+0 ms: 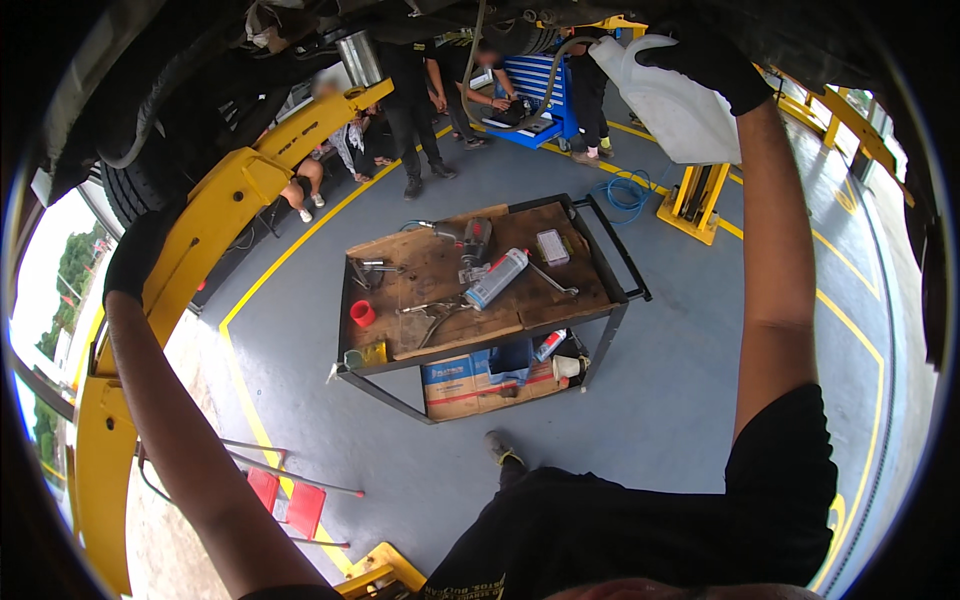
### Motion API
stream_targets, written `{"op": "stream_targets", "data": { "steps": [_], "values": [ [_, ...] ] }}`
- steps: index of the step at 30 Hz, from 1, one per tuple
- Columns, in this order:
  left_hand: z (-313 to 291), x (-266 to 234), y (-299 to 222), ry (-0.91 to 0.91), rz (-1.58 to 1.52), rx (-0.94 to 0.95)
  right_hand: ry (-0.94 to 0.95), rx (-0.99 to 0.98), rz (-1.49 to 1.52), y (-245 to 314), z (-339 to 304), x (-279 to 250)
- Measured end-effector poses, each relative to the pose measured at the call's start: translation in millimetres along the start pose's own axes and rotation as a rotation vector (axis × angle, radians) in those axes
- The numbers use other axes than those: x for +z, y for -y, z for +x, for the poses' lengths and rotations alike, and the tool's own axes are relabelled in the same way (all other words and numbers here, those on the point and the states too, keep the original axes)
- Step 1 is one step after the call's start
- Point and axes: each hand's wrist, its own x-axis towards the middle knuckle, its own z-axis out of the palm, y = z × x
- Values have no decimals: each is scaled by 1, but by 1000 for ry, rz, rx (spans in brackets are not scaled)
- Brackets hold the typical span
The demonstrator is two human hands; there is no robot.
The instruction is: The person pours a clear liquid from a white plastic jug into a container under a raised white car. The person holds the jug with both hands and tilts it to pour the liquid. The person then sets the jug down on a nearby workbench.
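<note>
Raised at the upper right, my black-gloved right hand is closed round the handle of a translucent white plastic jug. A thin hose loops down from the vehicle's underside and runs up to the jug's neck. My left hand, also in a black glove, is up against the yellow lift arm beside a tire. Its fingers blend into the dark background, so their grip is hidden. A metal cylinder stands on the lift arm's end under the vehicle.
Before me stands a cart bearing an impact wrench, a spray can, a wrench, pliers and a red cup. Several people are beyond it, near a blue tool cabinet. A blue hose lies coiled on the floor.
</note>
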Motion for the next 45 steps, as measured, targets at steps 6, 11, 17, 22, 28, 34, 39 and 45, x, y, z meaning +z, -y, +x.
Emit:
{"op": "stream_targets", "data": {
  "steps": [6, 11, 17, 22, 28, 34, 39, 45],
  "values": [
    [5, 5, 14, -38, 95, 137, -143, -190, 97, 20, -1, -7],
    [5, 2, 14, -22, 211, 200, -192, -218, 123, 21, -2, 2],
    [-2, 4, 7, -40, 176, 162, -146, -89, 182, 10, 0, 18],
    [0, 0, 6, -20, 167, 119, -87, 6, 170, -23, 3, 36],
    [-4, 3, 3, -38, 72, 85, -114, -115, 324, 10, 2, 22],
    [6, 4, 10, -5, 212, 194, -193, -197, 357, 25, -5, 8],
    [12, 5, 28, -37, 245, 233, -186, -200, 404, 29, -4, 10],
    [6, 2, 15, -14, 246, 226, -158, -132, 487, 28, -4, 12]
  ]
}}
